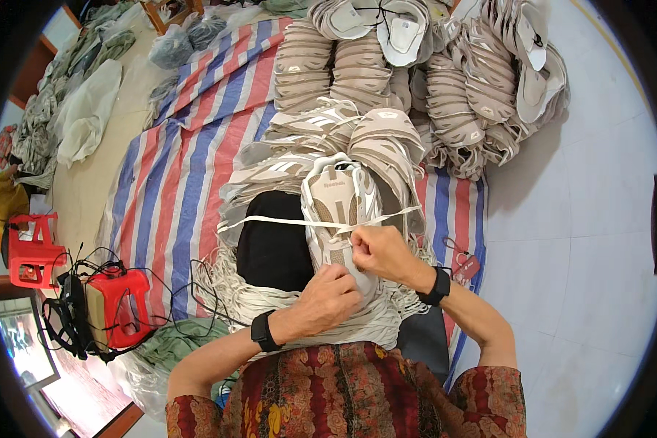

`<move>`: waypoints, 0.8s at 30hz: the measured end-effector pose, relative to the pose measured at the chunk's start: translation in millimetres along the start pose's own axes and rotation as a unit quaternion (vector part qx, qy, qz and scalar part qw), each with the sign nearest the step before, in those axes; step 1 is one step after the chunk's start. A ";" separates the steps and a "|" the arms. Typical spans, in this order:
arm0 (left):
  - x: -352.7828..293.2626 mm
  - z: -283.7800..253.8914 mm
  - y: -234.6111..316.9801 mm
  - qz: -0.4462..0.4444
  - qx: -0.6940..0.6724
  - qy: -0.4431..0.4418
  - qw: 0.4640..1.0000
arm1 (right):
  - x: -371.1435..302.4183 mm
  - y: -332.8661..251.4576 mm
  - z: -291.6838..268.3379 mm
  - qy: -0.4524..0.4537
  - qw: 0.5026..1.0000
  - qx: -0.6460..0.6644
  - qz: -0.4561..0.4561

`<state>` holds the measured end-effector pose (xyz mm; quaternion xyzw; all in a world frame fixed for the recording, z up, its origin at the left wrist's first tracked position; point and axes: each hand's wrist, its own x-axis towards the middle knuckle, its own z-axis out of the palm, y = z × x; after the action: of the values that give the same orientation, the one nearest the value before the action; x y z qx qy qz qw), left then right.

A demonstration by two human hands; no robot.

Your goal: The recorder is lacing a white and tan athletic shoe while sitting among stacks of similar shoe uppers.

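Observation:
In front of me lies a beige and white shoe upper [336, 192], its tongue end pointing away from me. A flat cream shoelace [285, 221] runs across it, with its loose ends stretched out to both sides. My right hand [382, 253] is closed at the right edge of the upper, pinching the lace by the eyelets. Nearer to me, my left hand [323, 298] has its fingers bent together on the toe part of the upper; its fingertips are partly hidden. A black cloth pad [274, 241] lies just left of the upper.
Loose cream laces [219, 292] are heaped around the upper. Stacked shoe uppers [303, 69] stand beyond, on a striped tarp [182, 182]. Red stools [128, 306] with black cables are at the left. A red tag [465, 268] lies right of my right hand.

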<state>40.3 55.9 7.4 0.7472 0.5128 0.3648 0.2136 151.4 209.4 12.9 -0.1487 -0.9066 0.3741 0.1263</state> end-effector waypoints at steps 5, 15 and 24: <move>1.5 -4.1 -6.2 -0.011 -0.073 0.019 0.997 | -6.1 8.5 -19.6 -0.018 0.994 0.080 0.072; 4.1 -0.1 -8.8 -0.034 -0.079 0.020 0.996 | -8.2 24.6 -4.2 0.033 0.996 0.080 0.000; 4.5 -1.5 -7.5 -0.049 -0.088 0.013 0.995 | -6.8 18.6 -8.0 0.020 0.998 0.053 0.036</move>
<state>35.5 62.8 4.7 0.6947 0.5175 0.4073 0.2894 163.6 224.6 4.3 -0.1814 -0.8768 0.4233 0.1386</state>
